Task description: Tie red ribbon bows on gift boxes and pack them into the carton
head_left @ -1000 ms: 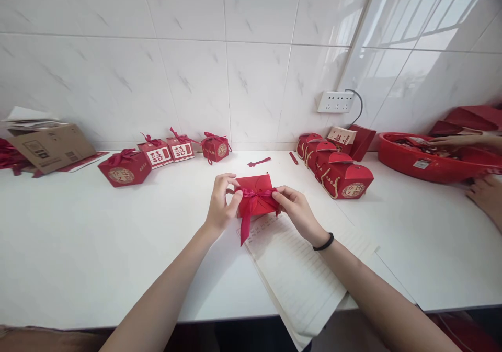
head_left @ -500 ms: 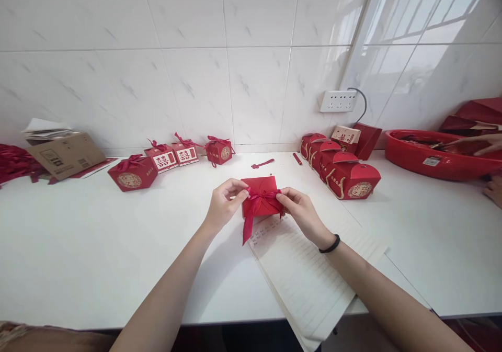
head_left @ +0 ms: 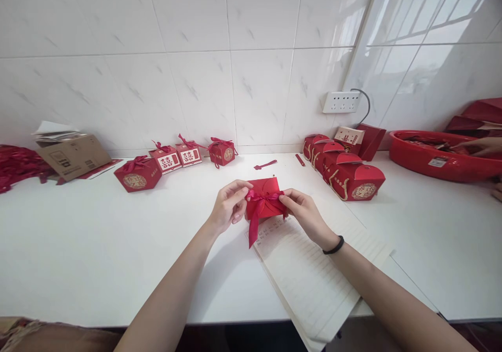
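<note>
A small red gift box [head_left: 269, 211] sits on the white table in front of me, partly over the top of a lined notebook [head_left: 314, 273]. Across its top runs a dark pink ribbon [head_left: 254, 226] tied in a bow, one tail hanging down the front. My left hand [head_left: 232, 203] pinches the bow's left loop between thumb and fingers. At the other side, my right hand [head_left: 300, 205] pinches the right part of the ribbon. Behind the box lie a short piece of ribbon [head_left: 265, 165] and a small red strip [head_left: 300, 159].
Finished-looking red boxes [head_left: 137, 175] with bows stand at the back left, beside a cardboard box [head_left: 78, 156] and a ribbon heap [head_left: 19, 166]. Handled red boxes [head_left: 356, 182] line the right. Another person's hand [head_left: 480, 147] reaches into a red basin [head_left: 435, 158]. A power strip [head_left: 341, 102] is on the wall.
The view has shifted slightly, so everything sits a little further right. My left fingers have uncurled somewhat at the bow's left loop. My right hand keeps its pinch.
</note>
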Action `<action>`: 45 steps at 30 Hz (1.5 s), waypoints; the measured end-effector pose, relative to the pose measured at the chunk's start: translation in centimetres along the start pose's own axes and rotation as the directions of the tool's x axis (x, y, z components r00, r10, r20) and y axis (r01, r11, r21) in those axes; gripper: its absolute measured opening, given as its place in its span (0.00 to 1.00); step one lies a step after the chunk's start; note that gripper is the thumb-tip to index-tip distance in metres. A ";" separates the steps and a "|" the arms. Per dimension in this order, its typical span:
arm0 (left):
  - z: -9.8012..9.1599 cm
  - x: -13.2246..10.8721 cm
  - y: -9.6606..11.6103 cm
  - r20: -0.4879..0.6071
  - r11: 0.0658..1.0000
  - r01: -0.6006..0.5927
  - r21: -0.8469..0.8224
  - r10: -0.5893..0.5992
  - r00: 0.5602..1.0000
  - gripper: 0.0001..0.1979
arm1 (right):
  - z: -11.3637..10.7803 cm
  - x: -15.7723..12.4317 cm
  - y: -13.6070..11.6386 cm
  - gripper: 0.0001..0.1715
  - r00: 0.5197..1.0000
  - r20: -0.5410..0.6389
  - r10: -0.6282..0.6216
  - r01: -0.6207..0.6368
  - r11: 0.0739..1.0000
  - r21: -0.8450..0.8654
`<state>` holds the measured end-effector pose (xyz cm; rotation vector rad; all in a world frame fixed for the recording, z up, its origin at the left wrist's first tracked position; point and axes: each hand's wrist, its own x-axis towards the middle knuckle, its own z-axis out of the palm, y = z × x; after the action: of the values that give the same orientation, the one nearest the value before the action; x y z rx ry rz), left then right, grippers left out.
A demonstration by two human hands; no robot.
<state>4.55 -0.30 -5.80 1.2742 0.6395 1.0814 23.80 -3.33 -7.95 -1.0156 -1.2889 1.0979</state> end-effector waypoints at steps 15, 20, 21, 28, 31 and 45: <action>0.3 0.2 -0.9 -0.258 0.921 -0.125 0.369 0.230 0.938 0.16 | -0.1 0.3 0.5 0.20 0.998 -0.045 -0.045 0.047 0.998 0.031; 0.5 0.4 -1.0 -0.228 0.915 0.030 0.402 0.068 0.971 0.19 | -0.1 0.3 0.2 0.19 0.996 -0.078 -0.033 0.036 0.999 0.034; 0.6 0.4 -1.1 -0.218 0.912 0.032 0.409 0.064 0.974 0.19 | -0.1 0.3 0.1 0.19 0.996 -0.084 -0.028 0.031 0.999 0.034; 1.0 0.1 -2.6 -0.174 0.896 -0.084 0.437 0.176 0.969 0.13 | 0.0 0.2 -0.3 0.23 0.990 -0.140 -0.031 0.030 0.999 -0.012; 1.0 0.1 -3.1 -0.163 0.885 -0.104 0.453 0.197 0.967 0.13 | -0.1 0.2 -0.4 0.26 0.988 -0.147 -0.050 0.044 0.998 -0.042; 0.5 0.7 -3.8 -0.140 0.958 -0.107 0.267 0.148 0.979 0.14 | -0.1 0.4 0.5 0.20 0.991 -0.107 -0.076 0.077 0.997 0.002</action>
<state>6.35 0.29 -9.22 1.4797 0.8502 1.2458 23.84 -2.81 -8.34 -0.9988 -1.2279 0.9760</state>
